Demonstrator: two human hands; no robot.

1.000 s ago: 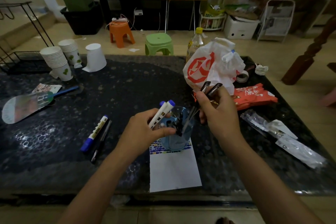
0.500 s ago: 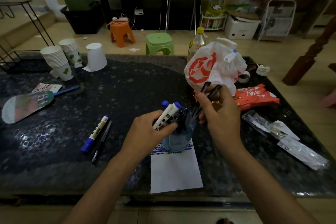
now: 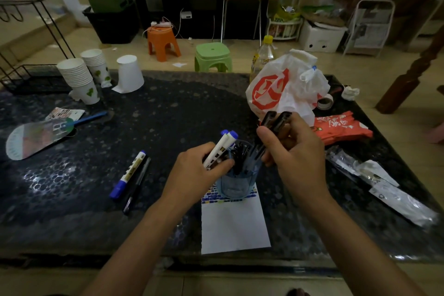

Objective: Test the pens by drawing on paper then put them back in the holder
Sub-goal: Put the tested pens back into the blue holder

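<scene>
A clear blue pen holder [image 3: 236,185] stands on the far end of a white paper sheet [image 3: 234,226] near the table's front edge, with several dark pens inside. My left hand [image 3: 194,175] grips two white markers with blue caps [image 3: 219,149] at the holder's left rim. My right hand [image 3: 292,151] holds two dark pens [image 3: 274,122], their lower ends angled down into the holder. A blue-capped marker [image 3: 128,174] and a black pen [image 3: 137,185] lie side by side on the table to the left.
The dark stone table [image 3: 156,115] carries stacked paper cups [image 3: 81,79] and a hand fan [image 3: 36,137] at the left. A white and red plastic bag [image 3: 286,86], a red packet [image 3: 341,127], tape [image 3: 325,102] and clear wrappers [image 3: 384,190] lie at the right.
My left hand has lowered the two markers closer to the holder's rim. My right hand has shifted slightly with its two pens still in the holder.
</scene>
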